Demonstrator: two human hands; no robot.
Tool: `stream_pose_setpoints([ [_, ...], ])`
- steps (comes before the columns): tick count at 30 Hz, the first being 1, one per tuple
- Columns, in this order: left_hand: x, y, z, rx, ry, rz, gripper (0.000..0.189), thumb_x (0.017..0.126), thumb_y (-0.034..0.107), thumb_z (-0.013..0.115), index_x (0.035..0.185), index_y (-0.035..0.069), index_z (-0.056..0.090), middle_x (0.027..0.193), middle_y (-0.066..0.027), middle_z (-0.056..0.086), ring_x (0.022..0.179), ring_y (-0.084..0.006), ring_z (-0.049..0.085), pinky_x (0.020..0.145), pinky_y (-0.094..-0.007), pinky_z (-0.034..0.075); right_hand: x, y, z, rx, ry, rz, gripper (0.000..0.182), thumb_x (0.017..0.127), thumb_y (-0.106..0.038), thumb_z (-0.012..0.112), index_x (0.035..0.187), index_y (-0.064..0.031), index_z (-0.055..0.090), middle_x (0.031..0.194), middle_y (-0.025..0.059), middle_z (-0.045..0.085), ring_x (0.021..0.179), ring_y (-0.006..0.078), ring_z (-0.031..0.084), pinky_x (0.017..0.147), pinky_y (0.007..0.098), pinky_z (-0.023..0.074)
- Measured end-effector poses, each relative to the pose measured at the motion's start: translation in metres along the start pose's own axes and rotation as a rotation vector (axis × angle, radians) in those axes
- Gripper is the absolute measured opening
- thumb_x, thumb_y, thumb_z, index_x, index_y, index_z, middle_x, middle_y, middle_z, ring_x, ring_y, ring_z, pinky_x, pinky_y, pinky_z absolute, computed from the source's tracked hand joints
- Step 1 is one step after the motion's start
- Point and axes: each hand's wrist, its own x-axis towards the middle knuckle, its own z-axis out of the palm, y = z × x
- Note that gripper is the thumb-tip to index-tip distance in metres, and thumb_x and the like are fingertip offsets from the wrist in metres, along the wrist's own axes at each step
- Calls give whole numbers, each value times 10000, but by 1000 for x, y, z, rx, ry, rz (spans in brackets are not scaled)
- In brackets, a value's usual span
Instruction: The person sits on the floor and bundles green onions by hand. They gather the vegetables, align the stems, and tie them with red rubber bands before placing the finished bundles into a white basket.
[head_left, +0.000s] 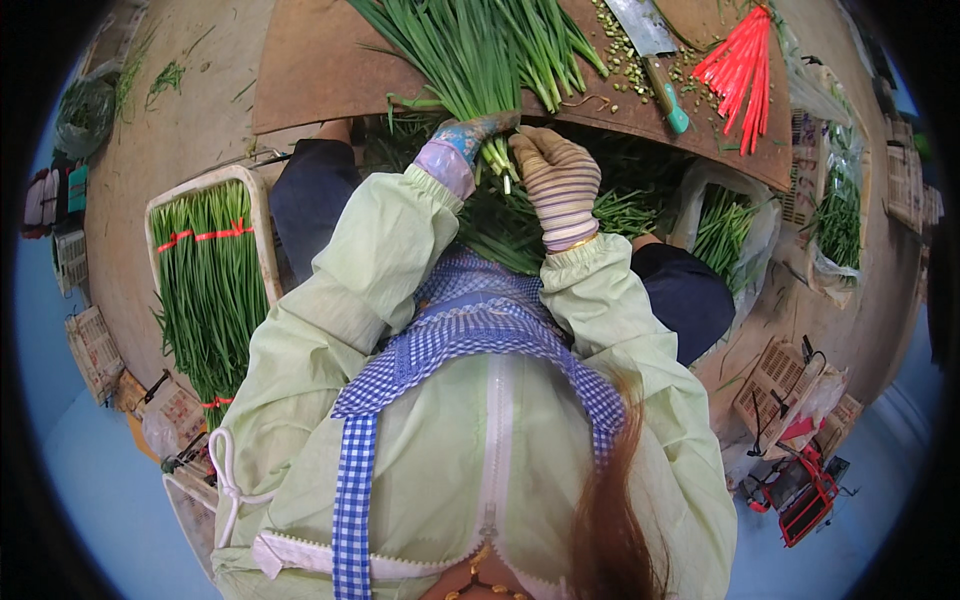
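My left hand (474, 141), in a patterned glove, is closed around a bunch of long green garlic chives (457, 60) near the stem ends. The leaves spread away over the brown board (322, 82), and the pale stem ends stick out below the hand. My right hand (556, 169), in a striped knit glove, is beside these ends with its fingers bent together; whether it pinches a stem cannot be told. More chives (551, 67) lie on the board just to the right. A cleaver (649, 45) with a wood and turquoise handle rests farther right.
Red ties (742, 75) and chopped stem bits (619, 56) lie on the board's right. A white-rimmed crate (274, 255) of tied chives stands at left. Loose greens (510, 232) lie below the board, and a plastic-lined container (757, 255) of greens stands at right.
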Motion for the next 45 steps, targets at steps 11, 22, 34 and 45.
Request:
stream_pose_setpoints([
  [11,3,-2,-9,253,-254,172,263,737,136,643,953,-9,604,887,-120,615,710,-162,600,625,-273,490,-3,3,-1,-158,-69,108,163,809,-134,558,810,29,569,673,73,609,573,131,576,528,271,452],
  [22,-9,-3,-13,-315,-231,-129,234,784,100,569,980,-27,548,847,-126,603,720,-246,608,622,-379,530,-10,-7,-8,841,-56,692,171,833,-136,520,863,29,550,709,91,603,553,166,576,492,248,476],
  [34,10,-9,-37,-63,-86,92,301,826,127,512,1093,-10,532,1009,-80,587,861,-176,586,715,-293,503,-39,4,-41,-137,-203,219,443,740,-309,608,1099,-67,515,982,153,596,844,281,597,727,360,461],
  [45,-18,10,-43,-369,-538,-203,249,775,128,603,982,-3,558,880,-81,606,758,-190,603,687,-327,515,5,10,-5,1009,-339,641,247,746,46,534,993,47,528,809,136,615,733,200,603,622,282,512],
])
